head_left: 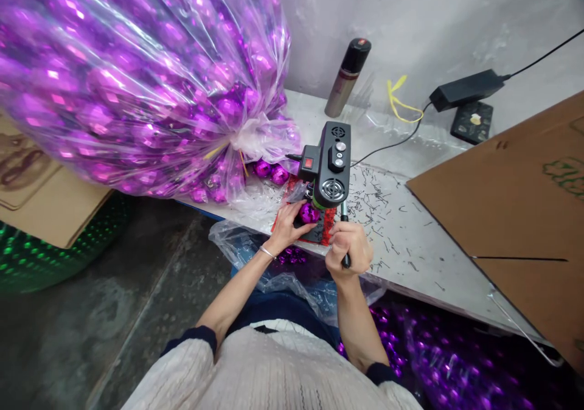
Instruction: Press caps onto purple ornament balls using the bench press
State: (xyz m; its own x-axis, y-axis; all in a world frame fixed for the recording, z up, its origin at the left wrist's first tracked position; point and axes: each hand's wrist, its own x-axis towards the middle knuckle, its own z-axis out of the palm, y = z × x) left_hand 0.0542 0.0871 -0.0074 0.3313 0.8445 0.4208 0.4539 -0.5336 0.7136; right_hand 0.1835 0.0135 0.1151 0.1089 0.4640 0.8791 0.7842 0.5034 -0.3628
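- Purple faceted ball (310, 213) sits beneath the head of the black machine (335, 163), near the worktop's (406, 258) front edge.
- Left hand (288, 224): fingers and thumb closed around the ball. Right hand (350, 247): clamped on the lever handle (345, 217). Hands apart.
- Step, as judged: positioning the ball, lever gripped.
- Next move probably calls for steady support, fingertips clear of the machine, and a controlled lever stroke.

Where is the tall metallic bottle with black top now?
In the head view, right of upper centre, the metallic bottle stands just behind the black boxy machine.
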